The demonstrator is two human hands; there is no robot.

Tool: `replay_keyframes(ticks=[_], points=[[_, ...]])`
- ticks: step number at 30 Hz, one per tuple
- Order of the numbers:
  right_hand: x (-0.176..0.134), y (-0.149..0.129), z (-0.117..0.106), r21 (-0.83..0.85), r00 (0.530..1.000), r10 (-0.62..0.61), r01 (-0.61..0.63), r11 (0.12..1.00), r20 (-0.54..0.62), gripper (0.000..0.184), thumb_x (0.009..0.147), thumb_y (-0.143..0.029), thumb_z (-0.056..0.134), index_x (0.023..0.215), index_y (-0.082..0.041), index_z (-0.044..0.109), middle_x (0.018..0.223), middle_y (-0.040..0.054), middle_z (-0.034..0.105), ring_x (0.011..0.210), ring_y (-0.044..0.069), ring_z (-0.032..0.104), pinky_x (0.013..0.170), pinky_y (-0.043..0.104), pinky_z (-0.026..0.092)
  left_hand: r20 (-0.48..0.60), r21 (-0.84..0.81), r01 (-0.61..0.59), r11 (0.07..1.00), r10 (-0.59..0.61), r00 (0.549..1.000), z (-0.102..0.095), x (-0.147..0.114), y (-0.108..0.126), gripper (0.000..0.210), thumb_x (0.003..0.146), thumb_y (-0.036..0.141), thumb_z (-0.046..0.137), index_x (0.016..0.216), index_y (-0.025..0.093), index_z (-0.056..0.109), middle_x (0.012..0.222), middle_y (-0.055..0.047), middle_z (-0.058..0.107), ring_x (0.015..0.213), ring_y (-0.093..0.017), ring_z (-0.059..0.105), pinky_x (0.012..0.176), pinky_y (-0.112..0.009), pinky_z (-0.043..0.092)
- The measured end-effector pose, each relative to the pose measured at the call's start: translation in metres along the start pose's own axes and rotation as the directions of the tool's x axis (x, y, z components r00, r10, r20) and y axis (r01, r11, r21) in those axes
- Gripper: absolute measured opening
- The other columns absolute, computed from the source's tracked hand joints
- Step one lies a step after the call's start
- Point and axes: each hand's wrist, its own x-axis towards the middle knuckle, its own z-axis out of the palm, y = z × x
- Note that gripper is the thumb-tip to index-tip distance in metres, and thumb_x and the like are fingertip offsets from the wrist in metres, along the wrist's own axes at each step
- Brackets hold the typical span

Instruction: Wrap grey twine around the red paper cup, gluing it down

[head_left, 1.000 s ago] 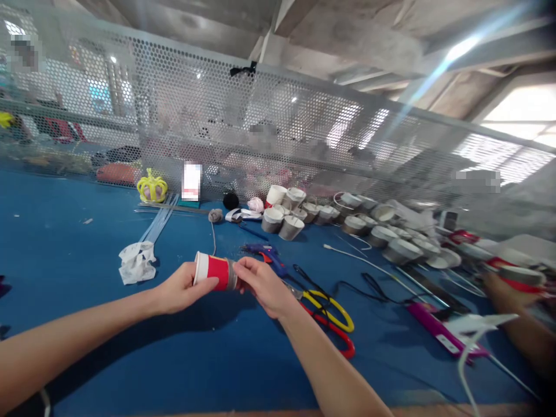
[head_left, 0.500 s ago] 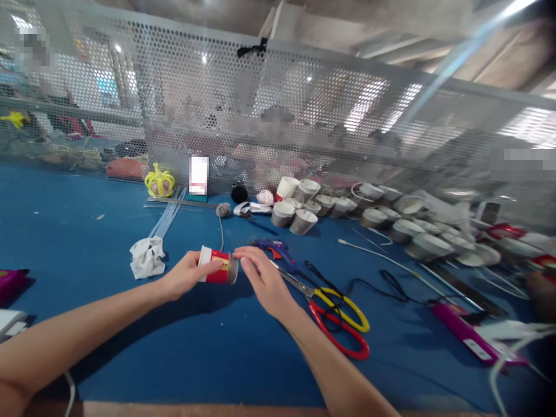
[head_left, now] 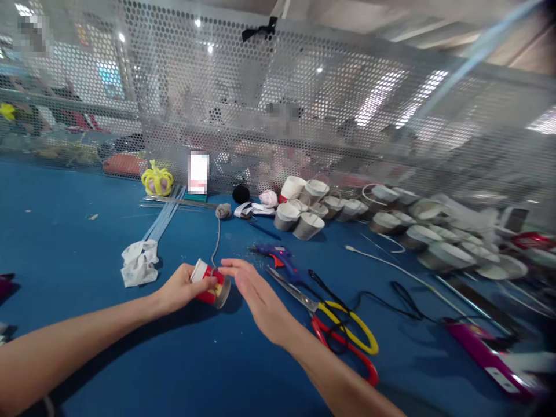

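My left hand point(head_left: 181, 288) is closed round a red and white paper cup point(head_left: 207, 296), which lies tilted on its side above the table. Grey yarn is wound about the cup's right end. A strand of grey yarn point(head_left: 217, 243) runs back from the cup to a small grey yarn ball point(head_left: 223, 211). My right hand point(head_left: 256, 298) is held flat with its fingers stretched out. Its fingertips are at the upper right side of the cup; whether they press on the yarn I cannot tell.
Right of my hands lie a blue glue gun point(head_left: 278, 255) and scissors point(head_left: 321, 307) with red and yellow handles. Many grey-wrapped cups point(head_left: 309, 226) stand at the back right, before a perforated metal screen point(head_left: 243, 75). Crumpled white material point(head_left: 139, 263) is at left; a purple power strip point(head_left: 490, 359) at right.
The cup has tilted further, its right end now lower, and sits slightly left in view. My right hand's fingers have straightened and shifted left with it. The view has turned a little.
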Motion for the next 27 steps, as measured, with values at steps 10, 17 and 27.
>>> replay_keyframes(ticks=[10,17,27], points=[[0.024,0.079,-0.086,-0.516,0.896,0.328,-0.442,0.734,-0.300,0.010,0.061,-0.009,0.056,0.055,-0.017,0.055,0.063,0.0077,0.059,0.064,0.020,0.056,0.060,0.029,0.041,-0.070,0.064,-0.035,0.997,0.040,0.997,-0.004,0.006,-0.007,0.027,0.067,0.036,0.060,0.057,0.011,0.059,0.046,0.002,0.051,0.043,-0.008,0.040,0.044,-0.019,0.028],[0.022,0.094,-0.080,-0.392,0.830,0.405,-0.544,0.742,-0.384,0.011,0.057,-0.009,0.057,0.065,-0.016,0.054,0.068,0.0078,0.059,0.068,0.021,0.057,0.059,0.029,0.040,-0.076,0.086,-0.041,0.995,0.048,0.996,-0.005,0.007,-0.006,0.027,0.068,0.036,0.059,0.057,0.011,0.058,0.049,0.001,0.054,0.046,-0.009,0.044,0.046,-0.019,0.031],[0.000,0.018,-0.052,0.099,0.902,0.429,-0.424,0.900,-0.047,0.021,0.073,-0.035,0.052,0.073,-0.015,0.055,0.057,0.0012,0.056,0.044,0.011,0.052,0.046,0.024,0.044,-0.122,0.175,-0.085,0.981,0.107,0.987,-0.011,0.010,-0.011,0.028,0.073,0.038,0.054,0.066,0.012,0.063,0.059,-0.002,0.061,0.054,-0.013,0.051,0.052,-0.020,0.039]])
